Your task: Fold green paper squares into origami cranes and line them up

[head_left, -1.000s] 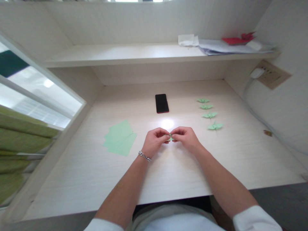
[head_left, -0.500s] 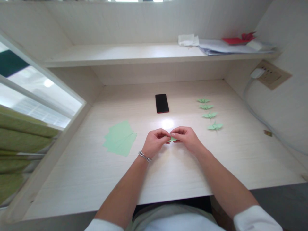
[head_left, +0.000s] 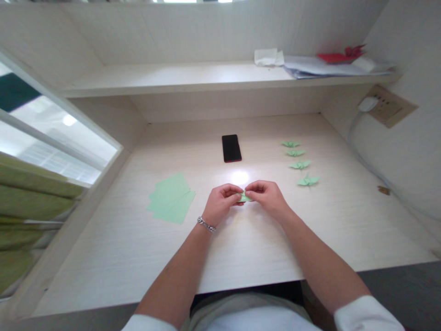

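Note:
My left hand (head_left: 220, 202) and my right hand (head_left: 267, 196) meet at the middle of the pale desk (head_left: 241, 239), both pinching a small folded green paper piece (head_left: 245, 197) between the fingertips. Most of that piece is hidden by my fingers. A bracelet (head_left: 206, 224) sits on my left wrist. To the right of my hands lies a row of several finished green paper cranes (head_left: 308, 181). A fanned stack of flat green paper sheets (head_left: 171, 198) rests to the left of my left hand.
A black phone (head_left: 231, 148) lies face up beyond my hands. The shelf (head_left: 172, 78) above holds a white tissue (head_left: 268, 57), papers and a red folded paper shape (head_left: 341, 55). A wall socket with a white plug and cable (head_left: 367, 105) is on the right wall.
A little more of the green paper piece shows between my fingertips now, and my hands have shifted very slightly. Everything else on the desk is unchanged.

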Available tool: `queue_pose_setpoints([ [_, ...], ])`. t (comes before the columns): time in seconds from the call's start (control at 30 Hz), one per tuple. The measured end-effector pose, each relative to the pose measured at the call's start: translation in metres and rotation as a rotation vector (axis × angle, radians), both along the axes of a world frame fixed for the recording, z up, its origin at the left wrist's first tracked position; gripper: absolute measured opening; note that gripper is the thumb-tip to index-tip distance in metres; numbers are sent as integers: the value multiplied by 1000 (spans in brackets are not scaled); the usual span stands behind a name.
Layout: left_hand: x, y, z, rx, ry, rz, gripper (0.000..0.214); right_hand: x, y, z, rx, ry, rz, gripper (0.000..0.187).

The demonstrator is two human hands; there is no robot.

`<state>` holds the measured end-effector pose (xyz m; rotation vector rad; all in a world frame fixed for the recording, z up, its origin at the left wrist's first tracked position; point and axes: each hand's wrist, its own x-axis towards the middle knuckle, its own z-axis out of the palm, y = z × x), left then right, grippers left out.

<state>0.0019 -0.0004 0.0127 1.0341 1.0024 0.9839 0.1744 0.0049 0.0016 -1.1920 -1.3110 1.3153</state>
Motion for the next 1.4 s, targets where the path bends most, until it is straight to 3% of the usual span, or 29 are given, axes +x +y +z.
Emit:
queue_pose_setpoints([
  [0.53, 2, 0, 0, 45, 19, 27, 26, -3, -1, -1, 47, -35, -36, 16],
  [1.0, 3, -1, 2, 139, 72, 95, 28, -5, -3, 4, -115, 190, -21, 32],
  [1.13, 3, -1, 1, 137, 88, 110, 28, -1, -3, 5, -105, 150, 10, 35],
  [1.4, 0, -2, 6, 17, -35, -27, 35, 1, 1, 1, 17, 100, 0, 27],
])
